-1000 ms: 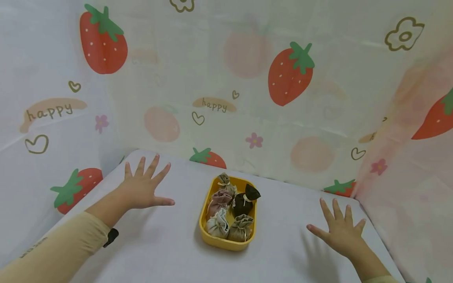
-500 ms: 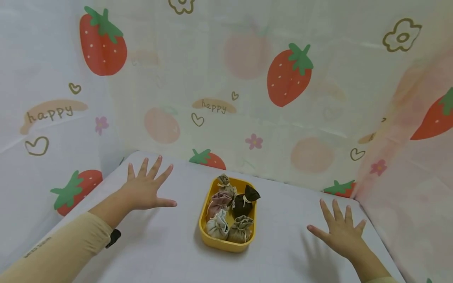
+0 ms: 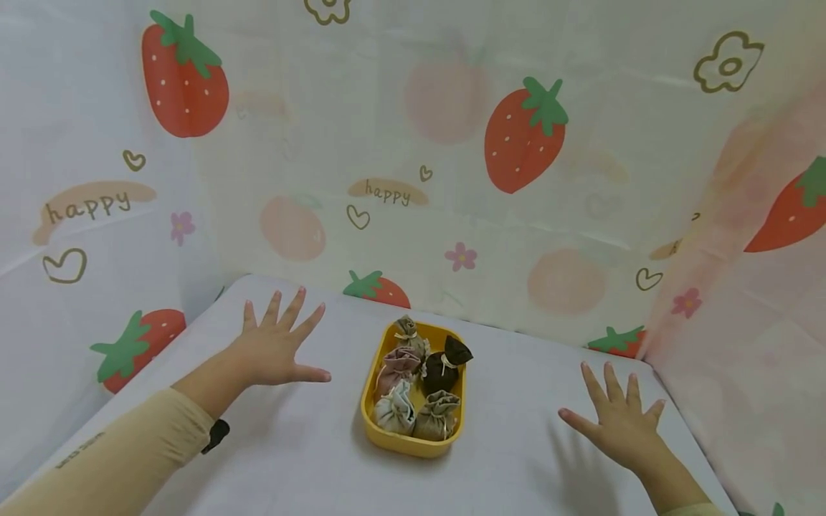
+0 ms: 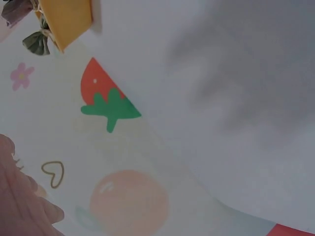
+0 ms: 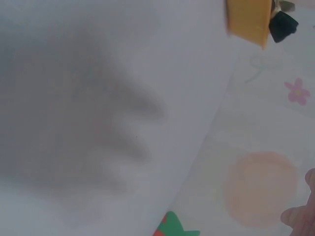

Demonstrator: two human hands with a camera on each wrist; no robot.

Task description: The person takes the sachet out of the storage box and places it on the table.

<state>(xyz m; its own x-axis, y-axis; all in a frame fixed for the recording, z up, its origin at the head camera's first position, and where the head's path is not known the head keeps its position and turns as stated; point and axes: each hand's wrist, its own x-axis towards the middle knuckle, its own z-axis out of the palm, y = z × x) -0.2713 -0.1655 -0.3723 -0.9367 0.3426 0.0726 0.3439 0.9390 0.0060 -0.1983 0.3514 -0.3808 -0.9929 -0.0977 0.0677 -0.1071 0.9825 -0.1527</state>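
Observation:
A yellow plastic box (image 3: 413,446) stands mid-table with several small drawstring pouches inside. A white pouch (image 3: 395,412) and an olive pouch (image 3: 437,419) lie at the near end. Behind them sit a mauve pouch (image 3: 396,369), a black pouch (image 3: 440,373) and a taupe pouch (image 3: 409,335). To the left of the box hovers my left hand (image 3: 274,351), fingers spread, holding nothing. My right hand (image 3: 619,423) hangs above the table on the right, also spread, with its shadow beneath. Both wrist views catch a corner of the box and only part of each hand.
The box rests on a white table (image 3: 503,451). Hanging cloth (image 3: 387,107) printed with strawberries and flowers encloses the back and both sides. A small black item (image 3: 216,436) shows under the left sleeve cuff.
My left hand has drifted slightly to the right, nearer the box, with fingers still spread. The right hand and the box with its pouches stay about where they were.

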